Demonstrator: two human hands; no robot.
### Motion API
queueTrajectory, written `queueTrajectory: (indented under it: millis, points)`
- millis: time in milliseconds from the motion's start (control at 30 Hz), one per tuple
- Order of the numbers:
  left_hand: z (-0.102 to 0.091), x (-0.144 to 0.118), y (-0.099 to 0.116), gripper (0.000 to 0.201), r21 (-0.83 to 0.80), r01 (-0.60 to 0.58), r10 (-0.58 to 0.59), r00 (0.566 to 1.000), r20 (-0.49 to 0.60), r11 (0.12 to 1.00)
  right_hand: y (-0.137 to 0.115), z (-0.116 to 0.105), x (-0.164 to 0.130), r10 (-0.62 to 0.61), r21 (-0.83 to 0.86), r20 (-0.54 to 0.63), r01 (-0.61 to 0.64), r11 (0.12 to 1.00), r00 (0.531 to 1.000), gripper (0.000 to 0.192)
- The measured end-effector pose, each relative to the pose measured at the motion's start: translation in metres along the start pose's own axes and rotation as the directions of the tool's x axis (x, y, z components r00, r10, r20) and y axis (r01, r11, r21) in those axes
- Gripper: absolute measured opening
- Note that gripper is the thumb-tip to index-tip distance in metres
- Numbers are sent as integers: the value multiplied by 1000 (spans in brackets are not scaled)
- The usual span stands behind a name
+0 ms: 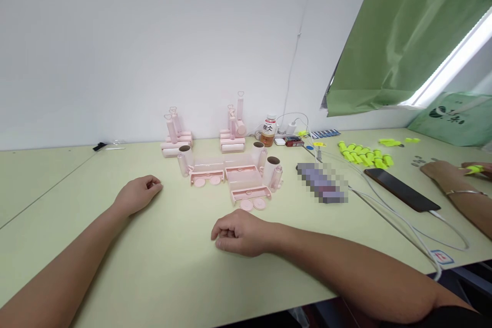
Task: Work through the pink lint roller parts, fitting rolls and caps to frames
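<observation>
My left hand (137, 195) rests on the table (165, 266), its fingers loosely bent and a little apart, with nothing visible in it. Nearer the front, my right hand (242, 233) lies on its side, open, the fingers relaxed and curled with a gap to the thumb. Just beyond it are two pink discs (252, 204) and a pink open tray-like part (251, 195). A similar pink part (207, 178) sits farther left, with discs before it. Around them stand white tubes (271, 171) and small clear pink tubes (276, 179). Neither hand touches these parts.
Pink part stacks (232, 143) stand by the wall, beside a labelled bottle (268, 130). Rightward lie a pixelated object (322, 183), a black phone (402, 189) with white cables (384, 200), and yellow pieces (363, 155). Another person's hand (438, 171) is at far right.
</observation>
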State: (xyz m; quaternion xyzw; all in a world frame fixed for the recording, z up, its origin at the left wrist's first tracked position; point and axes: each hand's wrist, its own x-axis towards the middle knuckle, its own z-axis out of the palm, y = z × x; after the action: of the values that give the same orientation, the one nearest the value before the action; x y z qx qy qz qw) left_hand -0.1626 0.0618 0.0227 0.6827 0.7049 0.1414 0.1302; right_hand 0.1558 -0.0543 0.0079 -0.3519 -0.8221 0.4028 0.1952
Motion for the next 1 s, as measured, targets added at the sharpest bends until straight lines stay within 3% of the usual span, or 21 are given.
queueTrajectory:
  millis: [1000]
  points:
    - [-2,-2,1,35,-19,12,-12,1000,6,1000,1,0,1,4,8,5,-4,1000,1000,19]
